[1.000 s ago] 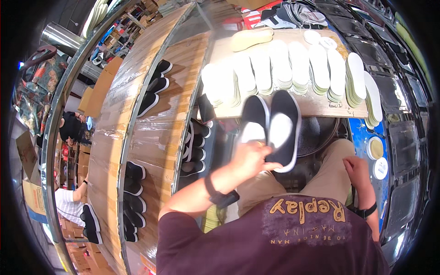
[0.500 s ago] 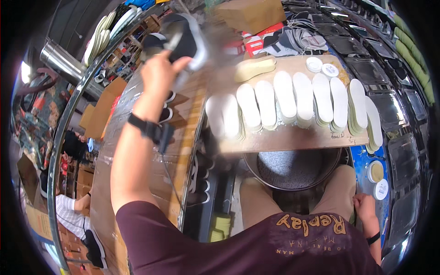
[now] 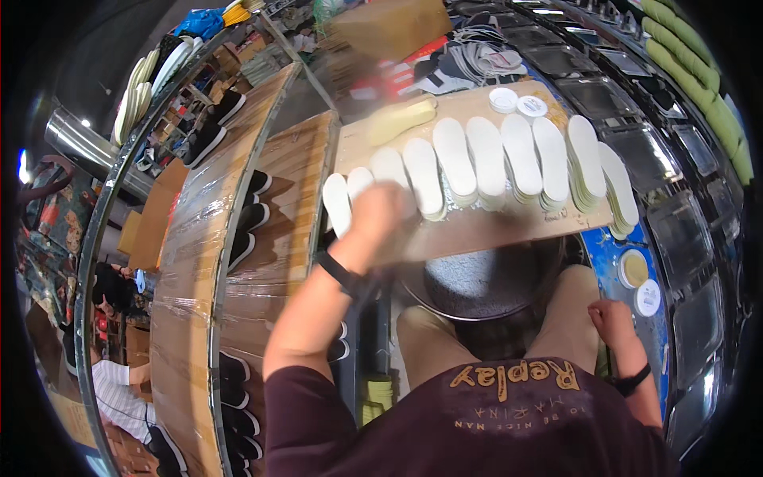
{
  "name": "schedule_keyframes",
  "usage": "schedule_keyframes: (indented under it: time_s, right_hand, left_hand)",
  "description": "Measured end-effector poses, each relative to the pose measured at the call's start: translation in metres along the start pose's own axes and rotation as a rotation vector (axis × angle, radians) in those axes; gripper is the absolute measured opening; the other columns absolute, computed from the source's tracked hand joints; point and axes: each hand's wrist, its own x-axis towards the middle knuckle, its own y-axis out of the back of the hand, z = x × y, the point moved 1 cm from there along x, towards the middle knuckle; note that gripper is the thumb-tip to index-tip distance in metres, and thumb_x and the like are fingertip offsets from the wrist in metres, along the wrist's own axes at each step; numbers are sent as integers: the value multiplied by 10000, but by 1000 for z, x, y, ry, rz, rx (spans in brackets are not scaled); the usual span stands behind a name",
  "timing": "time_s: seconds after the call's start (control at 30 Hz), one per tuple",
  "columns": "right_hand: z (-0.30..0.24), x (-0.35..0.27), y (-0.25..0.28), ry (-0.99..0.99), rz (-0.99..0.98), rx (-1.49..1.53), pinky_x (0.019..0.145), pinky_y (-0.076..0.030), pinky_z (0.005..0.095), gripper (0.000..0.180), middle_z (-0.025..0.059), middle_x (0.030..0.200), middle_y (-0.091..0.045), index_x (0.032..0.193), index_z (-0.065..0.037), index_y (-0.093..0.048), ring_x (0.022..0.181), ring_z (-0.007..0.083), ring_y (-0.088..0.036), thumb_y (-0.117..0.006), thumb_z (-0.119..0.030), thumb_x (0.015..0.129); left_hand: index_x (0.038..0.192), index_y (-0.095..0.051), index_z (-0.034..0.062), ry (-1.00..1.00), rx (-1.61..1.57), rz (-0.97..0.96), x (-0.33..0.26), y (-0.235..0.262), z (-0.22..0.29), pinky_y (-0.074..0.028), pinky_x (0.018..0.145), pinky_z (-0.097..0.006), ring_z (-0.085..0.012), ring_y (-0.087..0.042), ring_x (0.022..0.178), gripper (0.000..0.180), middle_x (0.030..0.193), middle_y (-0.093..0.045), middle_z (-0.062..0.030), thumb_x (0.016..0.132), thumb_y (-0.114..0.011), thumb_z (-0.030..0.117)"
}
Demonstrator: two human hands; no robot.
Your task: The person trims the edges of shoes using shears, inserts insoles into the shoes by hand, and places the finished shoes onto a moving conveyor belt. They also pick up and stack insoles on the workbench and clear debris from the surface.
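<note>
Over the left end of a tan board (image 3: 509,226), my left hand (image 3: 377,215) is smeared by motion, with its fingers down at the white insoles. Whether it holds anything cannot be made out. Stacks of white-topped insoles (image 3: 455,159) stand side by side in a row along the board. A yellowish sole-shaped piece (image 3: 404,119) lies behind them. My right hand (image 3: 612,322) is closed in a loose fist above my right thigh, near two round lids (image 3: 648,298), with nothing showing in it. A pair of black shoes with white soles (image 3: 208,143) sits on the rack at the left.
A film-wrapped shelf rack (image 3: 187,294) with more dark shoes runs along my left. Under the board is a round dark basin (image 3: 485,286). A cardboard box (image 3: 389,28) and a heap of grey shoe uppers (image 3: 481,60) lie at the back; dark trays (image 3: 636,143) line the right.
My left hand had dark shoes up at the far left; it now is empty of them and down over the insoles. The view has shifted. My right hand stays closed.
</note>
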Motion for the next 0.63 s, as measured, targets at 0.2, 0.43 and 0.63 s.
schedule_keyframes:
  time_s: [0.2,0.43,0.63]
  right_hand:
    - [18,-4,-1,-27,46,-16,667,-498,471,146,163,816,-662,835,-106,-701,763,369,-631,-613,-222,819]
    - [108,-47,12,-274,175,-58,666,-504,463,140,154,813,-661,821,-125,-686,766,375,-628,-578,-213,816]
    - [267,-161,45,-914,171,-121,822,-526,409,222,154,878,-696,848,-122,-734,873,316,-677,-604,-287,777]
  left_hand:
    - [875,-679,23,-121,-302,-325,-143,-104,73,-507,777,-445,-402,-620,833,144,853,-649,-215,792,-605,116]
    - [1175,-560,52,-260,-90,-395,-254,-183,94,-331,1039,-513,-338,-537,1083,578,1075,-601,-163,623,-730,61]
    - [1237,-518,82,-114,60,-443,-264,-209,97,-217,1124,-488,-311,-485,1134,740,1103,-564,-112,561,-815,137]
